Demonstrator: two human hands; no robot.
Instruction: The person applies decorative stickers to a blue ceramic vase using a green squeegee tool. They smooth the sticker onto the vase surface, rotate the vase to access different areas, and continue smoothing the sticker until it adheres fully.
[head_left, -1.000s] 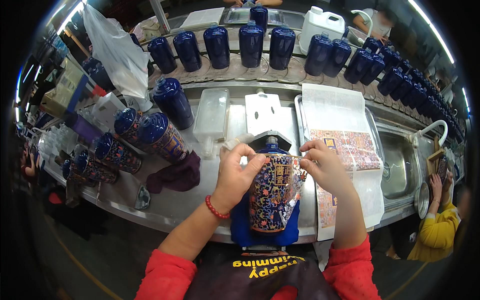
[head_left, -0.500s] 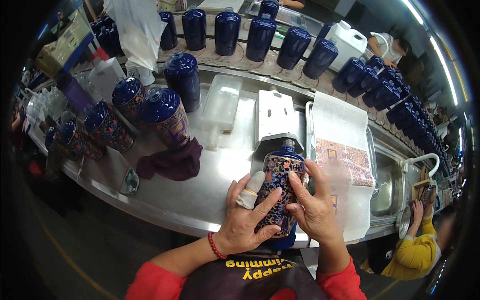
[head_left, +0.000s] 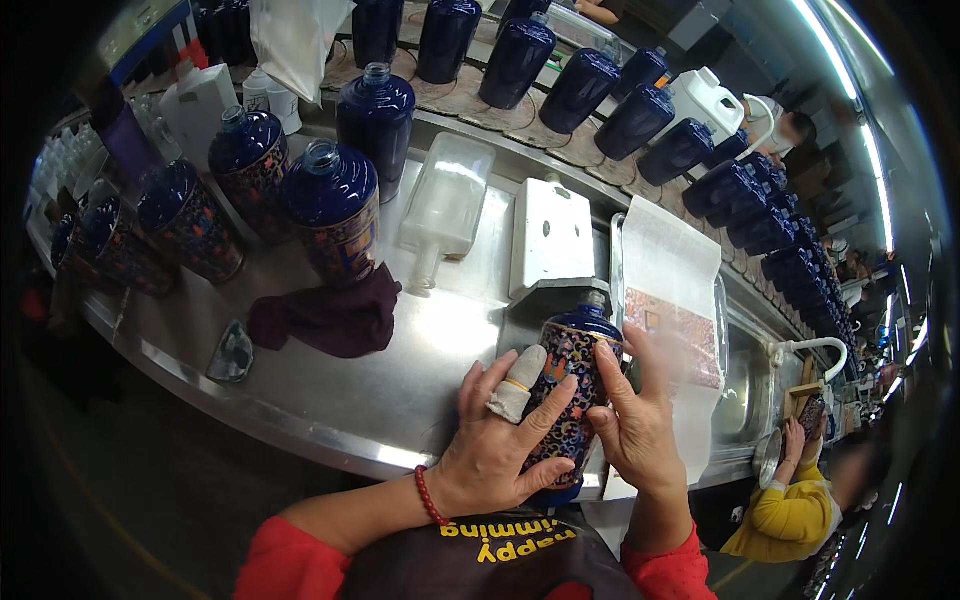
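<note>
Both hands grasp one patterned blue bottle (head_left: pixel 570 395) lying at 5 o'clock on the steel desk (head_left: pixel 330 395). The left hand (head_left: pixel 500 450) wraps its fingers over the bottle's left side; the right hand (head_left: pixel 635 425) presses fingers on its right side. A dark cloth (head_left: pixel 325 318) lies at 10 o'clock from the bottle, apart.

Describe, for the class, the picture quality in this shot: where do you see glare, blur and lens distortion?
Head view: fisheye bending curves the steel table edge and the far row of blue bottles, with a black rim all round; ceiling strip lights glare at upper right and whiten the tabletop; the right hand is motion-blurred at the fingertips, while the left hand and patterned bottle stay fairly sharp.
</note>
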